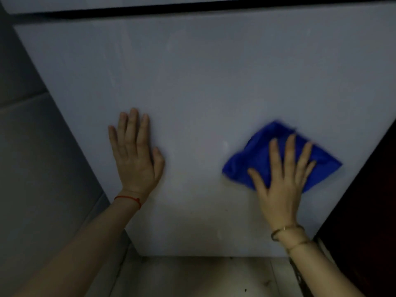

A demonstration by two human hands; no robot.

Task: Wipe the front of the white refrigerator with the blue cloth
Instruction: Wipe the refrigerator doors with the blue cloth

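Note:
The white refrigerator front (203, 82) fills most of the head view, seen from above and sloping down to the floor. My right hand (280, 183) lies flat with spread fingers on the crumpled blue cloth (257, 159), pressing it against the lower right part of the door. The cloth is blurred at its upper edge. My left hand (136, 153) rests flat and bare on the door at lower left, fingers together, holding nothing. It is well apart from the cloth.
A black gap (192, 9) runs across the top of the door panel. A grey tiled wall (42, 168) stands to the left, a dark surface (368, 211) to the right. Pale floor tiles (203, 277) lie below the refrigerator's bottom edge.

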